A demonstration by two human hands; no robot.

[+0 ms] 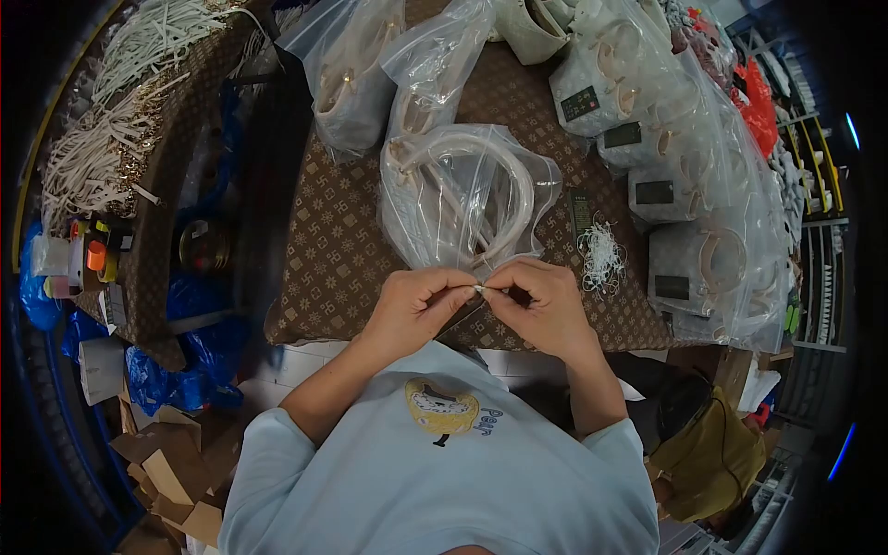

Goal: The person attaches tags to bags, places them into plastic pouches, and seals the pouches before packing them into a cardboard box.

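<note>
Head view: a small pale, shiny piece (pixel 480 289) is pinched between the fingertips of both hands at the near edge of the table (pixel 342 250), which is covered by a brown patterned cloth. The piece is too small for its shape to be made out, and its long axis cannot be told; it sits exactly where the two hands meet. The left hand (pixel 418 305) is closed around it from the left with thumb and forefinger pressed together, and the right hand (pixel 541 301) is closed on it from the right in the same pinch, the remaining fingers curled in.

Just beyond the hands one clear plastic bag (pixel 462 199) is laid flat on the cloth, holding a cream handbag whose curved handle arches toward the far side of the table. Two more clear bags (pixel 365 69) with similar contents are seen behind it. At the right, a stack of bagged handbags (pixel 684 176) is piled, at least four dark labels being countable on them. One loose bunch of white strings (pixel 601 254) lies between the flat bag and the stack. A heap of white cords (pixel 120 120) is spread at the far left.
</note>
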